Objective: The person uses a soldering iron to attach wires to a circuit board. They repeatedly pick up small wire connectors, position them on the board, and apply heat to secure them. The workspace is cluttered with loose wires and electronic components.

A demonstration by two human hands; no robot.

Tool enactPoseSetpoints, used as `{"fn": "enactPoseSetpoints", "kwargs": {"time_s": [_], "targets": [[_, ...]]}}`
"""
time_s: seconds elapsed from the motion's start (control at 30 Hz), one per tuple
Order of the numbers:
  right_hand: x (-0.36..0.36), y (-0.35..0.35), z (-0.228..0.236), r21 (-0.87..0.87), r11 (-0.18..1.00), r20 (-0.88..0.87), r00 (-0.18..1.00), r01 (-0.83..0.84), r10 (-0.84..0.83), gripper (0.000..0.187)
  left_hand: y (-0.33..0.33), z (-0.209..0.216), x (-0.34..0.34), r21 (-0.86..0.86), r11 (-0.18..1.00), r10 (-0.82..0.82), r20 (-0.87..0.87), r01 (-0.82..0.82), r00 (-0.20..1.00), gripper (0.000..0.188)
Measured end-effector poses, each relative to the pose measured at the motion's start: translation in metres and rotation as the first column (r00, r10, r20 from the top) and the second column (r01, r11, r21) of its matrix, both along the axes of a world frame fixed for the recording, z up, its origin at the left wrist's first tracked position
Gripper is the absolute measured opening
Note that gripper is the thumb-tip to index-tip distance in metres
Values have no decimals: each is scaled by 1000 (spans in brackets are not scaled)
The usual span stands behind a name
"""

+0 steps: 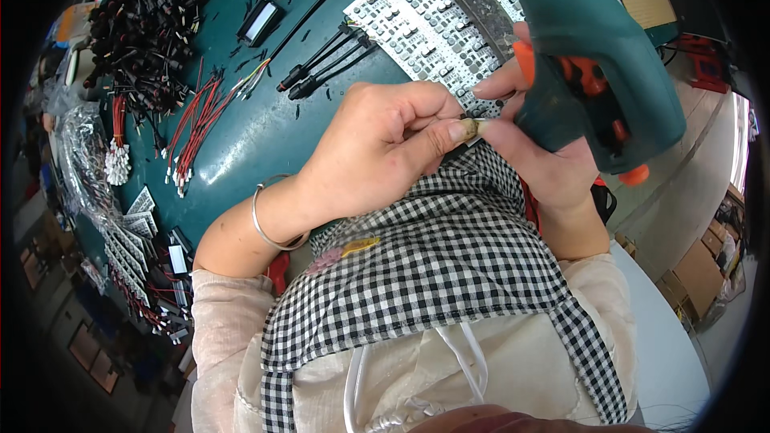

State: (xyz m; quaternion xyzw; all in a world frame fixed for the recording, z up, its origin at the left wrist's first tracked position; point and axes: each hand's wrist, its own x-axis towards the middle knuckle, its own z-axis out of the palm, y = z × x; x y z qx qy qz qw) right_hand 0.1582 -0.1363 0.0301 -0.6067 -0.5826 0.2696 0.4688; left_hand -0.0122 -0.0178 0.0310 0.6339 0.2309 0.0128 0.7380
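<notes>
My right hand point(539, 162) grips a dark green glue gun point(597, 56) with an orange trigger; its index finger lies along the trigger. My left hand point(377, 144) pinches a small part at the gun's tip point(472, 127), thumb and fingers closed on it; the part is mostly hidden by the fingers. A metal bangle point(265, 228) circles my left wrist. Both hands hover over the near edge of a white panel of small circuit boards point(417, 28) on the green table point(241, 136). A black-and-white checked apron covers my front below the hands.
Black cables with connectors point(325, 60) lie beside the panel. Red wire bundles point(196, 124) and a heap of black wired parts point(148, 20) fill the left. Stacks of white strips point(132, 232) sit at the table's left edge. Cardboard boxes point(698, 273) stand on the floor right.
</notes>
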Motion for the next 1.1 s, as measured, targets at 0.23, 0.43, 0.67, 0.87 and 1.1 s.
{"fn": "enactPoseSetpoints", "kwargs": {"time_s": [0.23,0.43,0.67,0.87,1.1], "targets": [[-3,1,-6,47,999,-318,948,26,-10,67,2,-6,-1,-90,995,-19,150,32,988,18],[-6,0,-6,9,990,-385,914,137,-123,60,5,-8,-3,210,978,-36,184,-4,982,16],[-7,-2,-9,23,987,-345,928,158,-140,58,1,-2,-2,436,898,-52,237,-58,970,13],[-6,-3,-5,11,961,-359,898,276,-254,57,10,0,-3,676,707,42,252,-207,967,9],[5,-31,12,-108,940,-540,774,325,-330,79,33,-24,-22,927,371,198,-16,-59,980,11]]}}
